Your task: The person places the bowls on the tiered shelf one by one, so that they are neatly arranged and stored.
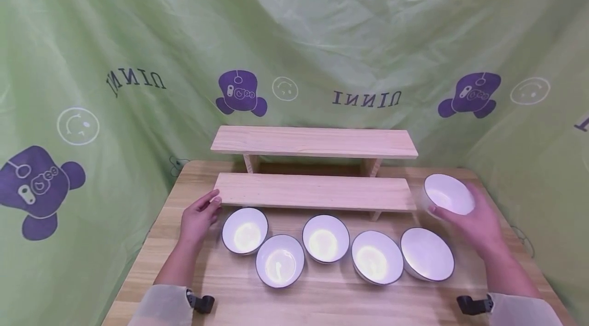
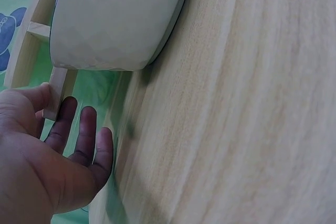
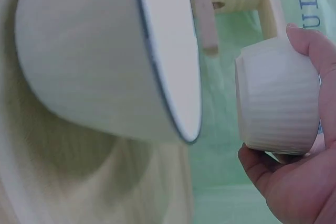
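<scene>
Bowl's ribbed wall, wrist-view only

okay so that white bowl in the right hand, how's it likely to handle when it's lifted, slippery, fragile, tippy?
The lifted bowl looks like rigid glazed ceramic, so probably breakable if dropped. Its ribbed outer wall likely gives the right hand some grip. Tilted as it is, it depends on that grip.
</scene>
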A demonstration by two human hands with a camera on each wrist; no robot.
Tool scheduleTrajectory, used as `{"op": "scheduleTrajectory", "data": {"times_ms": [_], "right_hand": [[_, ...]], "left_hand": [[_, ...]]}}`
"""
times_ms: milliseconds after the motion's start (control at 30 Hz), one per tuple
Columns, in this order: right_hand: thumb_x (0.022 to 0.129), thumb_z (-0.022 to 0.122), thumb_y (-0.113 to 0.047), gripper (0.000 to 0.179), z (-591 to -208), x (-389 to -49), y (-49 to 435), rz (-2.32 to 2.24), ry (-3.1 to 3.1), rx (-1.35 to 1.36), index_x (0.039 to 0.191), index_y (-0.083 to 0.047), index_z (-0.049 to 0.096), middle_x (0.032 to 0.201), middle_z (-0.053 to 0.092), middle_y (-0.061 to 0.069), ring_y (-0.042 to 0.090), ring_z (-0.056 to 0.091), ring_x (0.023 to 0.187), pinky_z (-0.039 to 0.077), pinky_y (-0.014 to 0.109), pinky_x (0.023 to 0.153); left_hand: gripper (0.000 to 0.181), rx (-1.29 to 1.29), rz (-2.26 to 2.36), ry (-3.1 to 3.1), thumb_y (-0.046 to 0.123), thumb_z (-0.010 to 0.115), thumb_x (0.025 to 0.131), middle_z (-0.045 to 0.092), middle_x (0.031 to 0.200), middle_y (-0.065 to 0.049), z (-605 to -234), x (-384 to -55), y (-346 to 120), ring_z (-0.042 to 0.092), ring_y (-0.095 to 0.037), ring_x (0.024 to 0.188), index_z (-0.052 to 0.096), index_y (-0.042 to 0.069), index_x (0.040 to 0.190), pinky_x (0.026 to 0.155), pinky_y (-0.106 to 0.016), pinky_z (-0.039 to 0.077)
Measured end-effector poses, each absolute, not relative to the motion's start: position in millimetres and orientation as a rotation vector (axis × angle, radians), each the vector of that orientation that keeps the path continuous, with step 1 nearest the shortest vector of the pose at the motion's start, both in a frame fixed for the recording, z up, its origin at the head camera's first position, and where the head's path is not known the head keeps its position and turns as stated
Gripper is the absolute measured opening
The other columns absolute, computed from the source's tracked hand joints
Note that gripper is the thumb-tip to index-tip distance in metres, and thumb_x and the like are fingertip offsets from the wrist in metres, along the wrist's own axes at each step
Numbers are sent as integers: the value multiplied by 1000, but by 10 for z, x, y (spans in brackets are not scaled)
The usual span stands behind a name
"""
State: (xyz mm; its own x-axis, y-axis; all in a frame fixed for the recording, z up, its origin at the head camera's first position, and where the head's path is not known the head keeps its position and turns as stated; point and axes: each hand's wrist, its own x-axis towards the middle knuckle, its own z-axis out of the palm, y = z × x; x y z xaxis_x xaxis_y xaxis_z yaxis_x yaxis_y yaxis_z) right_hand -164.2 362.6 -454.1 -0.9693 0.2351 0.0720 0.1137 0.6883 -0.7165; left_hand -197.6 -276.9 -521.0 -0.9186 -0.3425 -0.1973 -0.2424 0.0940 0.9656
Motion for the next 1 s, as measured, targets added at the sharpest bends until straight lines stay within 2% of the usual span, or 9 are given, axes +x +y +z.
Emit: {"op": "scheduleTrajectory", "data": {"times_ms": [100,233,500,800,1000], "right_hand": [[83,87,-47,120,-4477,-1659,3577,1143,-2738,-258,165,-2,13,157,31,37,56,40,129,41,73,97],[84,86,-47,117,-4408,-1680,3531,1123,-2736,-216,166,-4,14,156,32,38,57,40,127,41,73,95],[85,84,-47,111,-4310,-1665,3448,1093,-2741,-161,164,-4,20,155,32,38,59,39,128,39,76,94],[88,79,-54,117,-4193,-1659,3355,1103,-2799,-197,166,-3,9,161,19,40,67,29,136,32,83,99],[88,79,-55,118,-4106,-1664,3276,1102,-2812,-174,166,-5,7,161,17,40,68,27,136,30,83,99]], "left_hand": [[50,599,-1980,-2251,37,75,98,73,114,1,-5198,-1986,-2772,72,-13,101,65,16,142,84,-28,62],[50,570,-1980,-2248,37,75,97,73,112,1,-5189,-2001,-2772,72,-14,101,66,16,142,84,-28,62],[50,583,-1982,-2266,36,76,97,69,127,-11,-5232,-1996,-2775,71,-20,108,65,16,142,86,-30,62],[51,564,-1991,-2265,37,75,98,67,130,-13,-5258,-1968,-2784,70,-19,107,64,16,143,89,-31,61],[52,565,-1987,-2254,37,75,97,69,127,-13,-5253,-1944,-2791,71,-21,107,64,15,143,88,-32,62]]}}
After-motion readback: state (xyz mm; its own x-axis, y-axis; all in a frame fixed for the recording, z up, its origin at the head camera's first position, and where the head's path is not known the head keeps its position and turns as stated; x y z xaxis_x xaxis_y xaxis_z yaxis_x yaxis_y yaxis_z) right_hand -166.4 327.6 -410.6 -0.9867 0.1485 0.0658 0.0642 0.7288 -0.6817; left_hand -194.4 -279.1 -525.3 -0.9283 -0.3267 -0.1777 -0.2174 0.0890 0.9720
